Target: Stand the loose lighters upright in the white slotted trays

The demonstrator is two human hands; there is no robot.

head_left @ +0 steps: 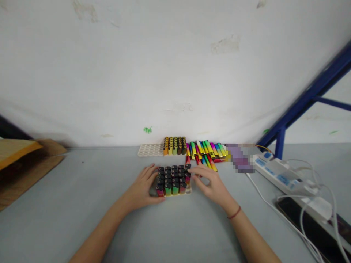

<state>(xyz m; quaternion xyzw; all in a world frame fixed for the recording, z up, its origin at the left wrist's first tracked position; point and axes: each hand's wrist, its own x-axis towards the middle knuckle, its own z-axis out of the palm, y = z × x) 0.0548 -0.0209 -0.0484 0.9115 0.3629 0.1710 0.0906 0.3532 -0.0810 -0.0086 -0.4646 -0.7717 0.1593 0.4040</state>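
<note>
While hands [140, 187] [208, 182] flank lighters [174, 180] (black-topped), pale tray [188, 190] beneath, grey table [175, 230]

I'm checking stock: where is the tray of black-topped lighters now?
In the head view, the tray of black-topped lighters sits below centre on the table, between the left hand and right hand, front-left of the loose lighters.

The near tray [188, 191] rests on the worktop [175, 233] with lighters [168, 189] upright in it. The left hand [141, 188] curves around its left end; the right hand [208, 182] is at its right end, fingertips at the lighters there. Behind the near tray lie another tray [150, 149], a standing block of lighters [174, 146] and, to its right rear, a loose heap of lighters [205, 150]. Well right of it are a power strip [285, 182] and cables [264, 200]; far left, cardboard [33, 184]; behind, a wall [175, 73].
</note>
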